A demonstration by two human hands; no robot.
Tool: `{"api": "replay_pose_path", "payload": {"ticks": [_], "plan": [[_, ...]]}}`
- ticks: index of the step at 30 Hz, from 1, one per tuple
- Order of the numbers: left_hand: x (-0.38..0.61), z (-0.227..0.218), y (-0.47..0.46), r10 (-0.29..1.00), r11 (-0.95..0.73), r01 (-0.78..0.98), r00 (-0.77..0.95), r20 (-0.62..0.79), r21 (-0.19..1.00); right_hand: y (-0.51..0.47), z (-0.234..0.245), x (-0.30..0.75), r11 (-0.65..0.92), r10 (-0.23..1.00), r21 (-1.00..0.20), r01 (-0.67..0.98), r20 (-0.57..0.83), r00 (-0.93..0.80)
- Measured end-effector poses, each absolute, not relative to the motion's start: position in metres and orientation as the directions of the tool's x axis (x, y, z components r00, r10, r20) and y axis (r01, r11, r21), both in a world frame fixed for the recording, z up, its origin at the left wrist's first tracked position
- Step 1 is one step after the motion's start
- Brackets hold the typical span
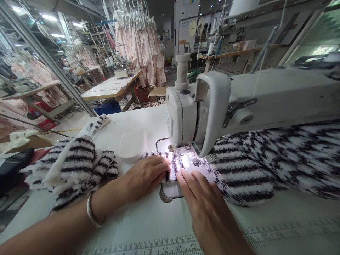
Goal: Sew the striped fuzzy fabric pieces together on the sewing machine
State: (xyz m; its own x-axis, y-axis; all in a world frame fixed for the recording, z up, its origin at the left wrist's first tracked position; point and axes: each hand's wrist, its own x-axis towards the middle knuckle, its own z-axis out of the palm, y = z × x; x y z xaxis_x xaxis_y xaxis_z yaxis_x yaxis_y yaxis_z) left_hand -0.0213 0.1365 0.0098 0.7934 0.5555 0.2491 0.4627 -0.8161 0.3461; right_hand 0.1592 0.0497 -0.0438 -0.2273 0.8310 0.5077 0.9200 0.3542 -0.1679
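Black-and-white striped fuzzy cloth (174, 166) lies flat under the needle of the sewing machine (186, 117), so the sewing step looks to be in hand. The left hand (145, 175) and right hand (204, 205) both press it down just in front of the machine, fingers (187, 179) straight and close together, pinching nothing. Next, I think, both hands must slide the cloth evenly along the surface (148, 219) toward the needle.

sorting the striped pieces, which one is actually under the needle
The small striped strip pinned between both hands at the lit needle; the folded pile lies left, the big piece right.
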Motion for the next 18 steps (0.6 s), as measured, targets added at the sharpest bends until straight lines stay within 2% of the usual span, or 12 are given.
{"api": "replay_pose_path", "payload": {"ticks": [7,12,16,18], "plan": [[-0.011,0.007,0.123,0.629,-0.767,0.547,0.745,0.221,0.336,0.069,-0.026,0.181,0.436,0.842,-0.222,0.872,0.444,-0.307],[-0.012,0.014,0.127,0.576,-0.804,0.480,0.775,0.260,0.350,0.063,-0.022,0.169,0.390,0.874,-0.282,0.877,0.412,-0.256],[-0.023,0.021,0.128,0.524,-0.808,0.432,0.838,0.153,0.400,0.056,-0.028,0.164,0.350,0.883,-0.288,0.891,0.418,-0.212],[-0.025,0.020,0.126,0.530,-0.800,0.434,0.834,0.151,0.414,0.059,-0.028,0.168,0.337,0.884,-0.275,0.900,0.421,-0.202]]}}
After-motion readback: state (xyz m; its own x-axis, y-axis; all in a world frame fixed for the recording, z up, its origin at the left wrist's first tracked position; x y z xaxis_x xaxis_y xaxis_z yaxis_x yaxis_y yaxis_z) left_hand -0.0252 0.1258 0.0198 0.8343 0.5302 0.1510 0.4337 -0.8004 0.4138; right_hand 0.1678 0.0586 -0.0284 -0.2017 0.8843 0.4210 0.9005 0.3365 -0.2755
